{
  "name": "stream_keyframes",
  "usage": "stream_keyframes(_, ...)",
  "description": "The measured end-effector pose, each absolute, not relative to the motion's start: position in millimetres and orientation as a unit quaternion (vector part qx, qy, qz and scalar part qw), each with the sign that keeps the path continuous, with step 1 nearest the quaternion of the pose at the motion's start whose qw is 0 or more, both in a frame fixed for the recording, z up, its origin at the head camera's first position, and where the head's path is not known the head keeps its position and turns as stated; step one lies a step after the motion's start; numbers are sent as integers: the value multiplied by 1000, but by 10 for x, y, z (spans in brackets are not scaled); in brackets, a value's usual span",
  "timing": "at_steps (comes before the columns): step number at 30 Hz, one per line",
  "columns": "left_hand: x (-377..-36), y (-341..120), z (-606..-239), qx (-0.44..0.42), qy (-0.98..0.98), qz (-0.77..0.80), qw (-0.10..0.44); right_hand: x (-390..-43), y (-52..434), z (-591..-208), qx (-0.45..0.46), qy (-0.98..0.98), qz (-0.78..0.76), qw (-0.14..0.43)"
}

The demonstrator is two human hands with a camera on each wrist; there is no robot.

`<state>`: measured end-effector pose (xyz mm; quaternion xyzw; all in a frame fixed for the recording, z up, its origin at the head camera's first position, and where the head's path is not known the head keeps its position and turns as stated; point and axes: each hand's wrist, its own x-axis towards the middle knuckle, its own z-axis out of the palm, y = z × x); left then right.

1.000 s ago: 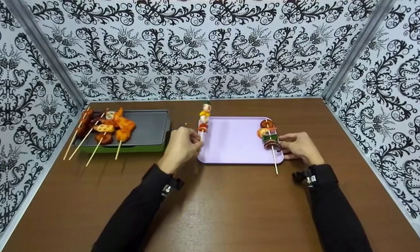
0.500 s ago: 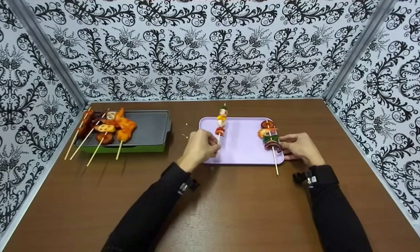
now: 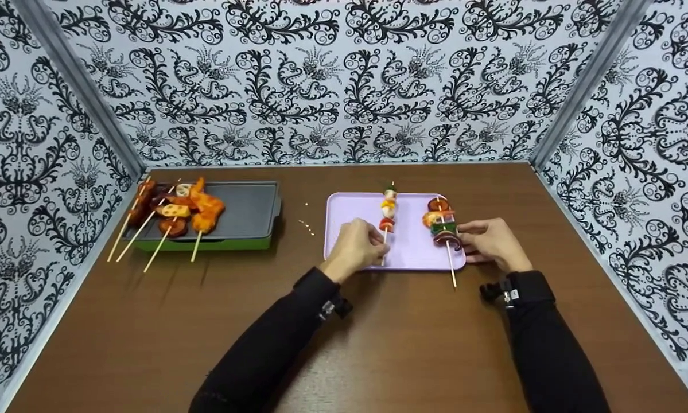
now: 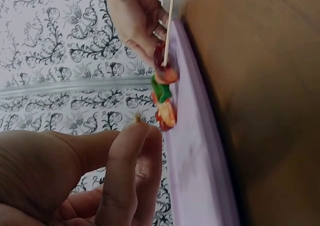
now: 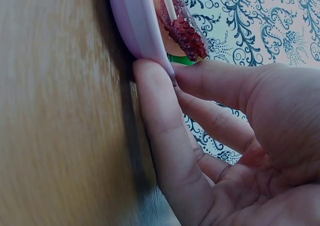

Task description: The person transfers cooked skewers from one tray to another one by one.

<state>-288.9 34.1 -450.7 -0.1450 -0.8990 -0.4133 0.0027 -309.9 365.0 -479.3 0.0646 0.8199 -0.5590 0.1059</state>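
Head view: the left hand point(image 3: 356, 248) pinches the bare stick of a vegetable skewer point(image 3: 387, 207) and holds it tilted up over the middle of the lilac tray point(image 3: 349, 206), its food pieces stacked near the far tip. The pinch is low on a thin stick, so the skewer could roll between the fingers or a piece could slide down. The right hand point(image 3: 493, 241) rests at the tray's right edge, fingers loosely curled against the rim beside a second skewer point(image 3: 442, 225), which lies along that edge with its stick overhanging the near rim; a nudge could tip it onto the brown surface point(image 3: 378, 344). At the far left corner a dark grill pan point(image 3: 246, 209) holds several meat skewers point(image 3: 177, 209) on its left half, their sticks jutting over the near-left rim.

Left wrist view: thumb and forefinger point(image 4: 127, 161) close on the stick end, whose tip shows just above them. Beyond lies the second skewer, at the tray's far edge, with the right hand by it.

Right wrist view: the right fingers point(image 5: 160, 136) press the tray's rim and hold nothing; a red, bumpy food piece point(image 5: 186, 33) sits just inside it.
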Motion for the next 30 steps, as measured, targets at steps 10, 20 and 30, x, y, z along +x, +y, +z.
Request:
stream_keyframes(10,-2874,575,-4574,-172,-894,-414,5,-3122,3656,-4801,56,822,-557,105)
stream_keyframes(20,-2839,784,-4604,-163,-882,-441,-34,-3118,3678,-4806,60,817,-564,107)
stream_keyframes(30,-2785,921,-4650,-129,-844,-514,-88,-3117,3681,-4801,63,814,-566,113)
